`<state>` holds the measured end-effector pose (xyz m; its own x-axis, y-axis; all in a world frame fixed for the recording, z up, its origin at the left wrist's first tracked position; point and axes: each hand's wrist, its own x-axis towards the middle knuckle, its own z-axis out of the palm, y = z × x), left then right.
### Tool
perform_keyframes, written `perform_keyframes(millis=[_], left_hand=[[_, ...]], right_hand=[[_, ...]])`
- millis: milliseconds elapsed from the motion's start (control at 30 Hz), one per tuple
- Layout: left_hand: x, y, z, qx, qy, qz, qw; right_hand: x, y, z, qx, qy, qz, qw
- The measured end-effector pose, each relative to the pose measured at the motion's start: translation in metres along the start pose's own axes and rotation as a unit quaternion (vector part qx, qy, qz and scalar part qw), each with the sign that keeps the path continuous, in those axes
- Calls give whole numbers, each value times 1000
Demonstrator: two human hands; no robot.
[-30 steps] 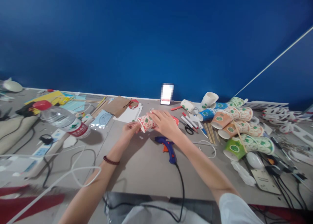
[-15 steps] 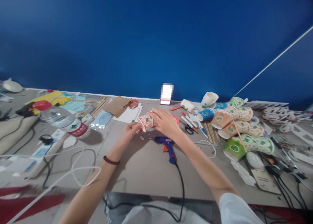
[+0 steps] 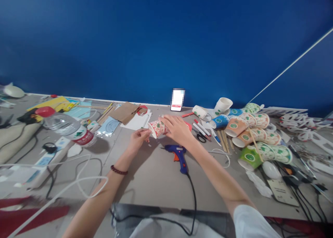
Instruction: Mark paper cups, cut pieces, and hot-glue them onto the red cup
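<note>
A paper cup (image 3: pixel 157 128) with a red scale pattern and a green mark lies tilted above the table, its pale rim towards the left. My right hand (image 3: pixel 177 129) is closed over it from above. Beyond those fingers a red part (image 3: pixel 187 126) shows; whether it belongs to the same cup is hidden. Just left of the rim is my left hand (image 3: pixel 139 139), its fingertips pinched together; whatever they hold is too small to name. A blue hot glue gun (image 3: pixel 179 153) with an orange trigger rests on the table below the cup, nozzle to the left.
A phone (image 3: pixel 177 100) leans on the blue wall. Right: pens (image 3: pixel 201 128), black scissors (image 3: pixel 201 137), wooden sticks (image 3: pixel 225 141) and several paper cups (image 3: pixel 249 158). Left: a water bottle (image 3: pixel 70 128), power strip (image 3: pixel 49 163), white cable (image 3: pixel 88 178) and cardboard (image 3: pixel 126 113).
My left hand has drawn slightly away from the cup's rim, leaving a small gap. The cup has shifted a little to the right in my right hand.
</note>
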<state>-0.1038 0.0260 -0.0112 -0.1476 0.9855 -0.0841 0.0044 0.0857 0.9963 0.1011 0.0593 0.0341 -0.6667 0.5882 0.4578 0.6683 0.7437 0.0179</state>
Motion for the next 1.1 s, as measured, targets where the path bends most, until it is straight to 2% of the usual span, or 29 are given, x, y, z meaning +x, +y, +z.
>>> perform_keyframes(millis=[100, 200, 333, 500, 600, 800, 1000, 1100], left_hand=[[1, -1, -1, 17, 18, 24, 999], [1, -4, -3, 95, 51, 119, 987], [-1, -10, -7, 228, 65, 283, 929], [1, -20, -11, 290, 69, 402, 866], [2, -22, -11, 304, 64, 443, 841], [-1, -19, -10, 328, 57, 474, 816], [-2, -14, -9, 348, 60, 520, 778], [-2, -12, -8, 346, 61, 538, 766]], right_hand=[[0, 6, -2, 12, -15, 31, 999], [-1, 12, -1, 26, -30, 79, 996], [-3, 18, 10, 50, -49, 125, 990], [-6, 19, 21, 89, -90, 150, 980], [-6, 19, 22, 105, -98, 152, 978], [-5, 25, 32, 125, -75, 132, 981], [-4, 30, 47, 24, -35, 84, 996], [-3, 31, 51, 1, -25, 87, 996]])
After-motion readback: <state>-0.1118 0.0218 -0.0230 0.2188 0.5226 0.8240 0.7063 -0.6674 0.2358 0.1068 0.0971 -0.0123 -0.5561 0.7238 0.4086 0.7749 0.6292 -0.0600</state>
